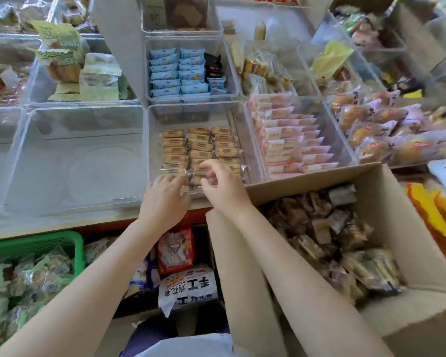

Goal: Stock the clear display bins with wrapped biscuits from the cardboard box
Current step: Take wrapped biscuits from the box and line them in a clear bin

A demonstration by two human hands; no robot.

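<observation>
I am pinching a wrapped biscuit with my right hand at the clear bin's near edge, left hand spread steadying the rows, risking toppling them.

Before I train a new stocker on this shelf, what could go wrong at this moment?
1. Both hands, left hand and right hand, crowd the near edge of the clear bin; a nudge could knock the neat biscuit rows crooked.
2. The forearms reach over the cardboard box flap, so pulling back might snag it.
3. The wrapped biscuits in the box lie jumbled; careless grabbing may crush some.
</observation>
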